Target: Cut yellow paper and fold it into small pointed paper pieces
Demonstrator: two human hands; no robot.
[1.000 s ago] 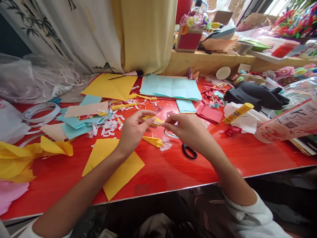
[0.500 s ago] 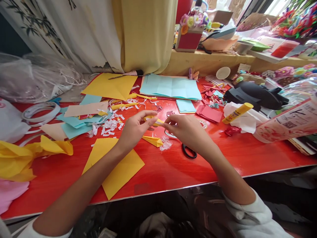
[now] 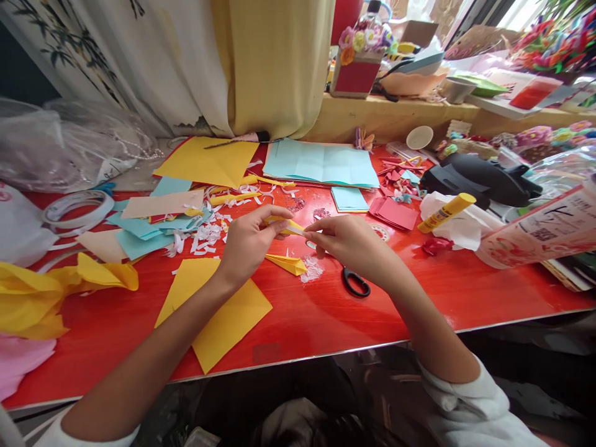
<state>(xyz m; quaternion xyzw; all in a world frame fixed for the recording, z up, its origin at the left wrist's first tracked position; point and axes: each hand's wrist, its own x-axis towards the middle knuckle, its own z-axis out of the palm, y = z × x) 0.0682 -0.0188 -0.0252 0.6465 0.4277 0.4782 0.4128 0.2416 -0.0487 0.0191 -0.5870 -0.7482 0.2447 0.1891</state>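
Note:
My left hand (image 3: 249, 245) is closed, thumb and fingers pinching a small folded yellow paper (image 3: 285, 224) just above the red table. A narrow white strip (image 3: 296, 231) runs along the paper's right part. The thumb and forefinger of my right hand (image 3: 354, 245) are pressed together on the strip's end; whether it is coming loose I cannot tell. Beneath my hands lies another folded yellow paper piece (image 3: 287, 264), pointed at its left end. A pair of scissors (image 3: 356, 283) with black handles lies under my right wrist, its blades mostly hidden.
A yellow paper sheet (image 3: 233, 316) lies under my left forearm. White paper scraps (image 3: 212, 230) and tape rolls (image 3: 77, 213) are to the left. Blue sheets (image 3: 321, 162) lie behind, red paper squares (image 3: 393, 212) and a yellow glue stick (image 3: 446, 213) to the right.
My left hand has shifted slightly left with the folded yellow paper, which is tilted a little differently. More of the white strip shows between my hands.

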